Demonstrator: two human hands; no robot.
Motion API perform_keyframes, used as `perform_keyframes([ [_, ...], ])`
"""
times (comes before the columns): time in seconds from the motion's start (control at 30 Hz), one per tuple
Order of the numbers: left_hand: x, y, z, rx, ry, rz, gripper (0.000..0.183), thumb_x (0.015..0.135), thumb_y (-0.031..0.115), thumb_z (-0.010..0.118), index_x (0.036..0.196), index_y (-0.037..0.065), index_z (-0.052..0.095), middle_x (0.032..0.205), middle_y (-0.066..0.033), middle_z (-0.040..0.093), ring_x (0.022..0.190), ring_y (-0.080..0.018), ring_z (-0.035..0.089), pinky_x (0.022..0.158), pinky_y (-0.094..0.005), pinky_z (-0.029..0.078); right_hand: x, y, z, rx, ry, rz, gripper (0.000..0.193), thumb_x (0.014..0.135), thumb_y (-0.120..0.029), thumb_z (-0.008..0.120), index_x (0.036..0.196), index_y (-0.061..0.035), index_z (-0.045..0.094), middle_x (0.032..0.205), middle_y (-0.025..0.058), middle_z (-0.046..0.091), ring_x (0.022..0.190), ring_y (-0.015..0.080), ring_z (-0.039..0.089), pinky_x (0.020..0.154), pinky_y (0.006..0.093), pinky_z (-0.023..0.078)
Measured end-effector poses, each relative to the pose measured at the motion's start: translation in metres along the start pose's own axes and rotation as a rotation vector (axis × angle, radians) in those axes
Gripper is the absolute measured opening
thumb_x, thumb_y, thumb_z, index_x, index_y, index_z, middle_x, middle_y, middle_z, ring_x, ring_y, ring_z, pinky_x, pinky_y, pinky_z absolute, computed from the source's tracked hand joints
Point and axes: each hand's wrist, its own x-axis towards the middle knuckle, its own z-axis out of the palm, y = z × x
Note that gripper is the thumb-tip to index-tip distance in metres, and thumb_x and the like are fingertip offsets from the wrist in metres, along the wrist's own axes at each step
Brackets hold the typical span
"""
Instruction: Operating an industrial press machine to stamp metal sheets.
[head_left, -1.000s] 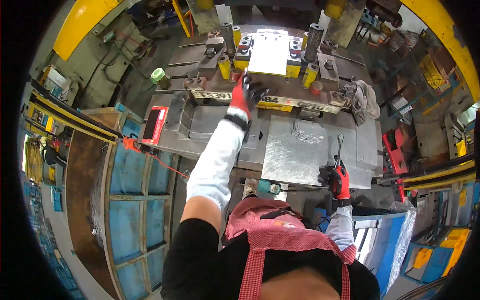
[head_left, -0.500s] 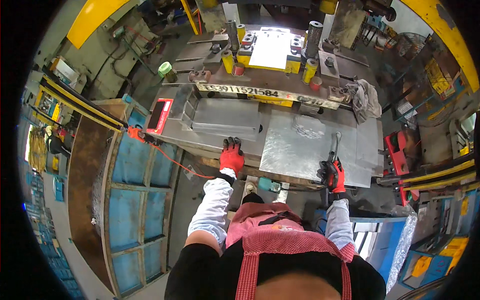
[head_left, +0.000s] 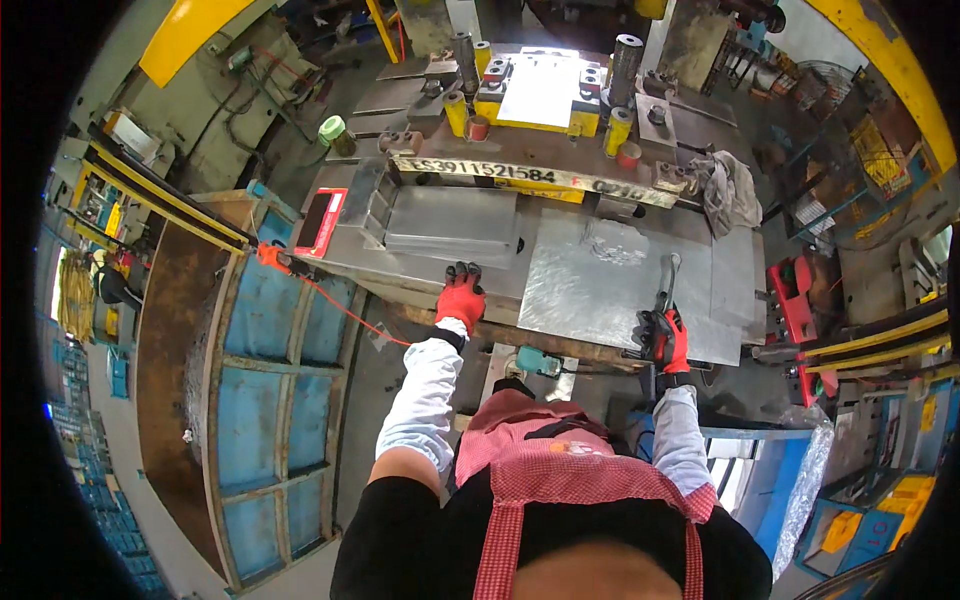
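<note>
My left hand (head_left: 461, 299), in a red glove with dark fingertips, rests at the front edge of the press bed. Its fingers are stretched forward and hold nothing. Just beyond them lies a stack of rectangular metal sheets (head_left: 452, 218). Over the right front edge, my right hand (head_left: 668, 338) in a matching glove is wrapped round the handle of a slim metal hand tool (head_left: 670, 285). The tool's rounded end points away from me over a broad shiny metal sheet (head_left: 570, 285). On that sheet sits a small pile of thin metal pieces (head_left: 615, 243).
Behind the sheets stands a press die (head_left: 480, 165) with yellow blocks and upright posts. A bright white plate (head_left: 540, 90) sits on it. A grey rag (head_left: 730, 195) hangs at the right. A red-framed dark panel (head_left: 320, 222) lies left, above a blue framed rack (head_left: 255, 400).
The view has shifted slightly. My left hand stays at the bed's edge, and my right hand keeps hold of the tool, with little movement. The sheets look unchanged.
</note>
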Motion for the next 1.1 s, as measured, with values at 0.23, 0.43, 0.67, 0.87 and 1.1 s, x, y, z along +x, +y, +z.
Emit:
perform_keyframes([
  [0.23, 0.003, -0.002, 0.002, 0.018, -0.043, -0.017, 0.051, 0.080, 0.028, 0.050, 0.127, 0.014, 0.038, 0.138, -0.0144, 0.024, 0.127, -0.0343, 0.019, 0.104, -0.0393, 0.023, -0.002, -0.002, 0.006, -0.014, 0.052, -0.011, 0.016, 0.082, -0.014, 0.053, 0.095, -0.0093, 0.047, 0.075, 0.0115, 0.056, 0.053, 0.0212, 0.052, 0.047, 0.0361, 0.045],
  [0.43, 0.002, -0.001, -0.003, 0.018, -0.077, -0.020, 0.052, 0.080, 0.028, 0.049, 0.128, 0.014, 0.036, 0.138, -0.0149, 0.024, 0.127, -0.0356, 0.019, 0.103, -0.0399, 0.024, -0.003, -0.001, 0.007, -0.006, 0.104, -0.018, 0.016, 0.079, -0.009, 0.056, 0.093, -0.0082, 0.048, 0.072, 0.0110, 0.057, 0.050, 0.0205, 0.053, 0.044, 0.0344, 0.045],
  [0.67, 0.003, -0.004, 0.004, 0.002, 0.008, 0.025, 0.052, 0.079, 0.028, 0.050, 0.128, 0.014, 0.037, 0.137, -0.0179, 0.024, 0.126, -0.0392, 0.021, 0.103, -0.0425, 0.023, 0.000, 0.004, -0.001, 0.013, 0.066, -0.022, 0.018, 0.080, -0.011, 0.056, 0.095, -0.0086, 0.045, 0.075, 0.0115, 0.057, 0.053, 0.0211, 0.054, 0.045, 0.0350, 0.046],
  [0.87, 0.002, -0.002, -0.001, 0.035, -0.048, 0.020, 0.056, 0.078, 0.027, 0.051, 0.129, 0.013, 0.034, 0.136, -0.0208, 0.025, 0.125, -0.0407, 0.022, 0.103, -0.0426, 0.022, 0.002, 0.004, -0.002, 0.008, 0.028, -0.019, 0.013, 0.082, -0.016, 0.054, 0.086, -0.0104, 0.043, 0.075, 0.0127, 0.056, 0.053, 0.0204, 0.051, 0.046, 0.0357, 0.044],
  [1.1, 0.004, 0.000, -0.007, 0.039, -0.076, 0.053, 0.058, 0.078, 0.026, 0.049, 0.130, 0.008, 0.030, 0.135, -0.0230, 0.025, 0.124, -0.0402, 0.024, 0.104, -0.0412, 0.019, 0.000, 0.003, 0.002, 0.050, 0.024, -0.035, 0.010, 0.082, -0.013, 0.052, 0.086, -0.0097, 0.044, 0.074, 0.0112, 0.056, 0.049, 0.0173, 0.047, 0.043, 0.0318, 0.039],
])
